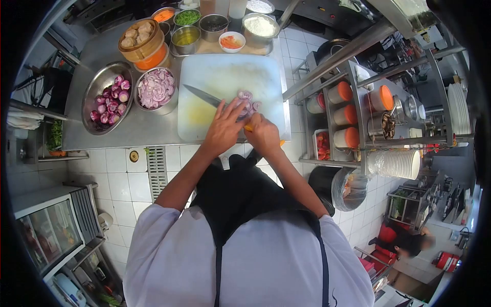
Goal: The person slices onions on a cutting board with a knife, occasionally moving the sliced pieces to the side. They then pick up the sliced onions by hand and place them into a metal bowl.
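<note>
A knife (pixel 203 95) lies across the white cutting board (pixel 204 69), its blade pointing to the upper left. My right hand (pixel 263 134) is closed round the knife's yellow handle near the board's front edge. Beside it, my left hand (pixel 224 128) rests against the blade, its fingers reaching over it towards the slices; whether they grip anything is hidden. Sliced red onion (pixel 248 101) lies just beyond my fingertips. Left of the board stand a metal bowl of sliced onion (pixel 156 88) and a wide bowl of whole peeled red onions (pixel 113 100).
A bamboo steamer (pixel 138 40) with dumplings sits at the back left. Bowls of greens (pixel 187 17), yellow liquid (pixel 186 37), orange strips (pixel 231 41) and flour (pixel 260 24) line the back. Right are shelves with orange-lidded tubs (pixel 343 92) and a lined bin (pixel 350 189). A person (pixel 413 244) is far off, lower right.
</note>
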`<state>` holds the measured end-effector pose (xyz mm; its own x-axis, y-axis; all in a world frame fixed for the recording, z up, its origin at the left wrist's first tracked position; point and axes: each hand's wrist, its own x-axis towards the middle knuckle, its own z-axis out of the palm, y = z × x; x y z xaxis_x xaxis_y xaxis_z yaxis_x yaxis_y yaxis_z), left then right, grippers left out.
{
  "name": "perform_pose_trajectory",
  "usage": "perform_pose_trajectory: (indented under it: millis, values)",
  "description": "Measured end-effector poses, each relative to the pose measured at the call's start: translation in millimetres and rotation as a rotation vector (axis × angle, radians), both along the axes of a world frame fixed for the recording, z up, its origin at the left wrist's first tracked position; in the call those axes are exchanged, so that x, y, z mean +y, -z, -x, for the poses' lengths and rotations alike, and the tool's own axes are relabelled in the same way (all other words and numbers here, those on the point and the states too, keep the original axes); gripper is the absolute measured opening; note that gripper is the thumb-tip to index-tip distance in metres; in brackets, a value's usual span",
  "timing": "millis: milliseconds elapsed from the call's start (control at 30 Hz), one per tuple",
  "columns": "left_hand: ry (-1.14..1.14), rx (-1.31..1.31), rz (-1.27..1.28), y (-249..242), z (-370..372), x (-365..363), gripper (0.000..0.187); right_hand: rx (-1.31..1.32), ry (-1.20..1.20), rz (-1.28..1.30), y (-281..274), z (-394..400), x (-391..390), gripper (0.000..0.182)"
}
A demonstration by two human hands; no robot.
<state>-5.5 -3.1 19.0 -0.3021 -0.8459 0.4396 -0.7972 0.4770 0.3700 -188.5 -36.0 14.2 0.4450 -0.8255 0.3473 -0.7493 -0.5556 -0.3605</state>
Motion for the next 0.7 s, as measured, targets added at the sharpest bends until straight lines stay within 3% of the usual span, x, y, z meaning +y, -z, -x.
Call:
perform_pose_trajectory:
  millis: [233, 367, 467, 600, 700]
  values:
    - [0.038, 0.005, -0.051, -2.6, -16.8, -24.2, 0.042, 0.160, -0.024, -0.088, -40.0, 46.6, 8.5, 0.031]
    - [-0.062, -0.010, -0.101, 18.9, -29.3, -32.2, 0.054, 0.157, 0.049, -0.248, -72.3, 93.6, 25.7, 0.030]
    - [-0.157, 0.043, -0.155, 35.2, -26.8, -31.6, 0.069, -0.010, 0.100, -0.388, -54.7, 126.2, 43.6, 0.027]
    - [-0.211, 0.064, -0.209, 37.3, -0.1, -32.4, 0.096, -0.623, 0.362, -1.034, -13.7, 135.1, 69.0, 0.021]
    - [-0.234, 0.084, -0.180, 38.9, 17.7, -42.0, 0.109, -0.861, 0.432, -1.120, 8.2, 127.5, 80.5, 0.024]
